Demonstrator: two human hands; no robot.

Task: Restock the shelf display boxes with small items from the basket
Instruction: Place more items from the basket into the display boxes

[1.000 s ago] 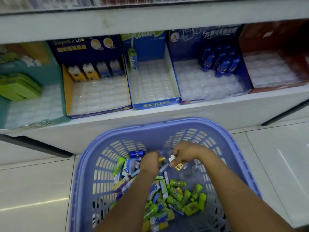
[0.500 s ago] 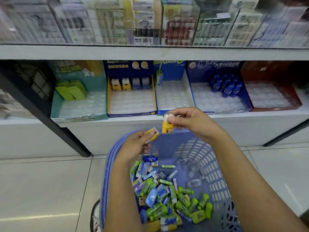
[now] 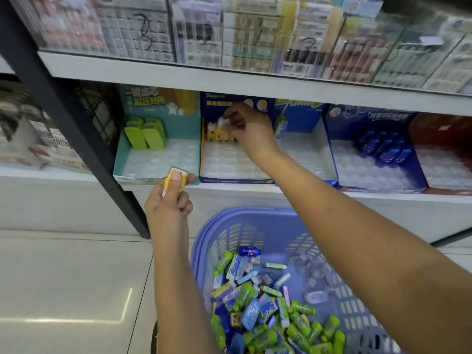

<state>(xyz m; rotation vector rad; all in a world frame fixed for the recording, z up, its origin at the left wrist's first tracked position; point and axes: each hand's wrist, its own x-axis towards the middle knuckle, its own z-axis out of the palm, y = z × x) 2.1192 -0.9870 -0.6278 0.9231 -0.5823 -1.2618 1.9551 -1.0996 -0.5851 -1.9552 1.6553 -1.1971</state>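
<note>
Lilac plastic basket (image 3: pixel 278 226) is sitting on the floor below the shelf, holding a heap of small items (image 3: pixel 258 310) — green, blue, white. The right hand (image 3: pixel 249 132) is reaching into the navy display box (image 3: pixel 229 179), fingertips pinching a pale-capped piece (image 3: pixel 220 123) above the yellow row (image 3: pixel 217 136) at its back. The left hand (image 3: pixel 167 208) is hovering before the teal box (image 3: pixel 119 159) — thumb and curled fingers pinching a yellow item (image 3: pixel 177 178).

Glossy pale floor tiles (image 3: pixel 63 290) — white shelving (image 3: pixel 178 75) braced by a black upright (image 3: pixel 84 139).
</note>
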